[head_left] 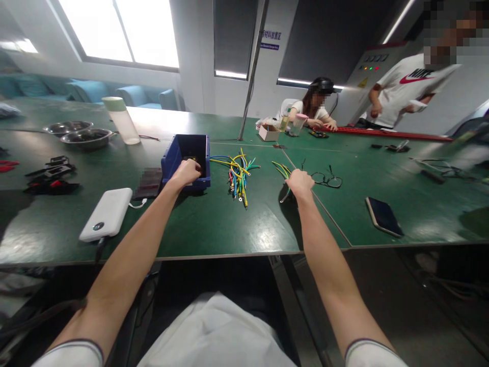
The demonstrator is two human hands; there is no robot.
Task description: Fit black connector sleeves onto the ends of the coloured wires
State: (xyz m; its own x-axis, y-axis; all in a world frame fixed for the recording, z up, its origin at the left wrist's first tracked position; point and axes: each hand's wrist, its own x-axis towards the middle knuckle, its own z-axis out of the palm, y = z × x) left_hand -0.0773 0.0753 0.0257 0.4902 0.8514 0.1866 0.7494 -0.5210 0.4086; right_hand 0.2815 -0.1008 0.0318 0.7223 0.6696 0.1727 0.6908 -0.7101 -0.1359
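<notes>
My left hand (186,172) reaches into a dark blue plastic bin (168,168) with its fingers curled. Whatever is in those fingers is hidden by the hand and the bin wall. To the right of the bin lies a loose pile of short wires (239,176), yellow-green, blue and green, several with metal ring terminals. Some blue and yellow wires stretch from the pile toward the bin's side. My right hand (300,180) is closed around a small bunch of yellow-green wires (281,169) on the table, their ends poking out to its left.
Left of the bin are a white power bank (110,211), metal bowls (86,137) and a bottle (124,122). Glasses (330,181) and a phone (384,216) lie to the right. A metal pole (250,81) rises behind the wires. Two people are across the table (214,229).
</notes>
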